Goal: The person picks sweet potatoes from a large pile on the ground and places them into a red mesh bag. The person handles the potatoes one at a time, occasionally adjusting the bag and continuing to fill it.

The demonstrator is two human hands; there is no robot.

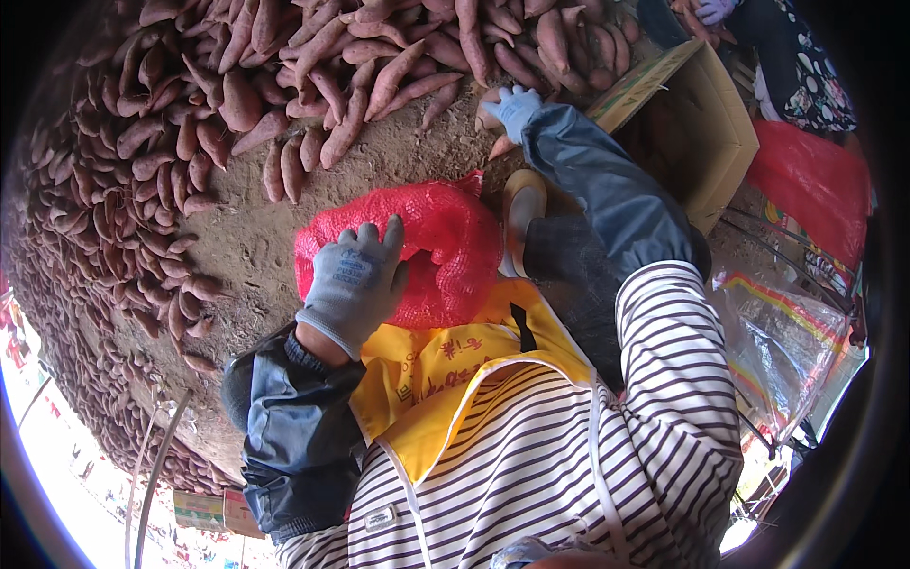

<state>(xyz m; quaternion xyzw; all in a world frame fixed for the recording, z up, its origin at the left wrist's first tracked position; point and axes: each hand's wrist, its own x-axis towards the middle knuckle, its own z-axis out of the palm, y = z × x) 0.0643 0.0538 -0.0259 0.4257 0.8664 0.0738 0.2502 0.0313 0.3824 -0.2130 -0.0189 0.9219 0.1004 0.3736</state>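
My left hand (353,281), in a grey work glove, lies back-up over the side of a red mesh bag (458,263). Its thumb is by the bag's opening, and whether the fingers pinch the mesh is hidden. The bag sits slumped on the soil in front of my yellow apron (441,363). Farther forward on the right, my right hand (517,112), in a pale blue-grey glove, has its fingers bent over a sweet potato (487,117) at the edge of a large heap of sweet potatoes (384,78). Another sweet potato (501,147) lies under that wrist.
An open cardboard box (718,142) lies on its side beside my right arm. Beyond it is another person's gloved hand (713,10), with red plastic (810,185) nearby. Clear plastic bags (785,348) hang at the right. My shoe (525,213) stands beside the mesh bag.
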